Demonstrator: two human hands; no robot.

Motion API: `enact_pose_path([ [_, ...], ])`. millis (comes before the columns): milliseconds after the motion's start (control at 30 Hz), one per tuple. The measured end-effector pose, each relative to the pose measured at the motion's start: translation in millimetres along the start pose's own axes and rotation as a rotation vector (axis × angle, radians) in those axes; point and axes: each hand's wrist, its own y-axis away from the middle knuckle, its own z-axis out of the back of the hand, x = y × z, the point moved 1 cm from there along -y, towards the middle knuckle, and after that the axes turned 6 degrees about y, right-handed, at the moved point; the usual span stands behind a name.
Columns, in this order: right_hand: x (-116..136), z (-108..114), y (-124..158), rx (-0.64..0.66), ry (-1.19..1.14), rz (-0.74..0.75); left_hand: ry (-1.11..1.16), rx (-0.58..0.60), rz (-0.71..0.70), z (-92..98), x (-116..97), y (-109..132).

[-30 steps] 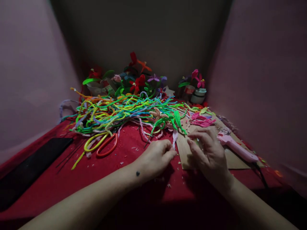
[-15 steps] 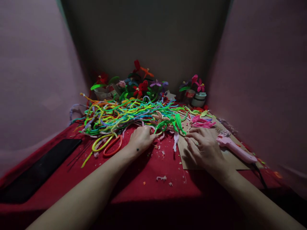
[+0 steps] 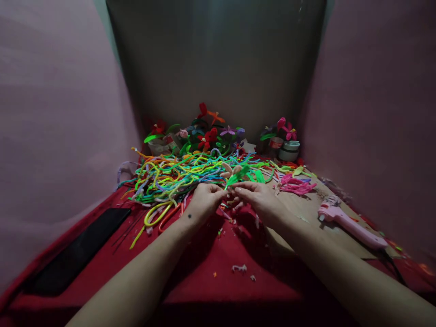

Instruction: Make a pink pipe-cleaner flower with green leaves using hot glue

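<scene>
My left hand pinches the green stem of a pipe-cleaner flower between thumb and forefinger. My right hand has its fingertips closed at the same stem, almost touching the left thumb. Above the fingers rise fuzzy green leaves and the flower's pale peach petals. Another bright green leaf shows just behind the right fingers. The lower end of the stem is hidden by the hands. Behind them spreads a heap of coloured pipe cleaners.
Scissors with yellow and red handles lie by my left wrist, a black flat object farther left. To the right are a pink glue gun, cardboard and pink pipe cleaners. Finished flowers and a lidded jar stand behind.
My right hand has moved left from above the cardboard and now meets my left hand at the stem. The green leaves have turned upward. The whole view has shifted slightly.
</scene>
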Motion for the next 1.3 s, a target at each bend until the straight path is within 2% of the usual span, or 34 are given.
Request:
enact_pose_path([
  [133, -13, 0, -17, -0.039, -0.113, -0.083, -0.103, -0.104, -0.146, 4.4, -1, 0],
  [200, -19, 2, -19, -0.076, -0.124, -0.112, -0.067, -0.115, -0.163, 7.3, -5, 2],
  [367, -21, 8, -16, -0.146, -0.162, -0.118, 0.264, 0.005, -0.068, 7.0, -10, 4],
  [467, -15, 6, -11, -0.064, -0.245, -0.027, 0.442, 0.062, -0.035, 1.3, -7, 5],
  [567, -11, 0, -5, 0.032, -0.317, 0.097, 0.426, 0.137, -0.04, -6.6, -6, 10],
  [700, -10, -4, 1, 0.024, -0.277, 0.151, 0.27, 0.219, -0.039, -15.1, -9, 19],
  [800, -5, -1, 5, -0.054, -0.187, 0.21, 0.183, 0.114, -0.054, -13.7, -13, 19],
  [867, -2, 0, 8, -0.066, -0.11, 0.228, 0.235, 0.012, -0.125, -9.9, -15, 17],
  [933, 1, -3, 12, 0.002, -0.046, 0.207, 0.375, 0.01, -0.205, -6.8, -17, 14],
  [1033, 1, -9, 18, 0.142, -0.061, 0.146, 0.51, 0.116, -0.267, -4.6, -17, 12],
  [1133, -4, -13, 21, 0.252, -0.098, 0.089, 0.465, 0.175, -0.268, -3.3, -15, 14],
  [1233, -8, -14, 21, 0.303, -0.129, 0.076, 0.366, 0.216, -0.271, -2.9, -17, 16],
  [1300, -10, -14, 21, 0.326, -0.181, 0.066, 0.289, 0.184, -0.31, -4.0, -19, 17],
])
